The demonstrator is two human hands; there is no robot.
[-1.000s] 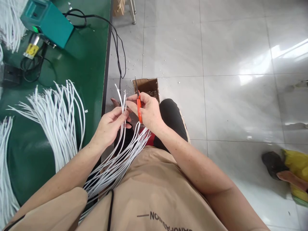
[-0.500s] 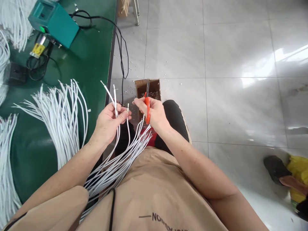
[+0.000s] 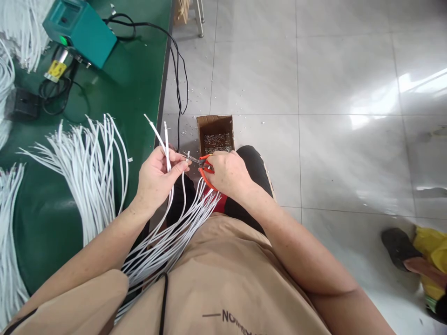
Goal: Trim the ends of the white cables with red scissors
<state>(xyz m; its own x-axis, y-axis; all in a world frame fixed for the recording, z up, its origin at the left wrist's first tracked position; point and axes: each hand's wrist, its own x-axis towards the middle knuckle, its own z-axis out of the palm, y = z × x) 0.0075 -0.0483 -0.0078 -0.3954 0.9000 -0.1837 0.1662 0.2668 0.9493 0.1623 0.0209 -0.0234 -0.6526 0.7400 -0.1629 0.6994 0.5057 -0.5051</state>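
My left hand [image 3: 159, 174] is closed around a few white cables [image 3: 166, 144]; two stick up past the fingers, and the tip of another is pinched between thumb and forefinger. My right hand [image 3: 230, 172] grips scissors with orange handles [image 3: 206, 179], turned sideways. Their metal blades [image 3: 193, 159] point left and lie at the pinched cable tip [image 3: 188, 155]. Whether the blades are fully closed on it I cannot tell. A loose bundle of white cables [image 3: 181, 223] runs across my lap below both hands.
Below my hands on the floor stands an open cardboard box [image 3: 216, 125] with small scraps inside. The green table [image 3: 139, 83] at left carries more cable bundles [image 3: 94, 177], a teal machine [image 3: 84, 35] and black cords. Another person's foot [image 3: 400, 246] is at the right.
My right hand has turned the scissors from pointing away to pointing left, bringing the blades to the cable tip. My left hand has stayed nearly still.
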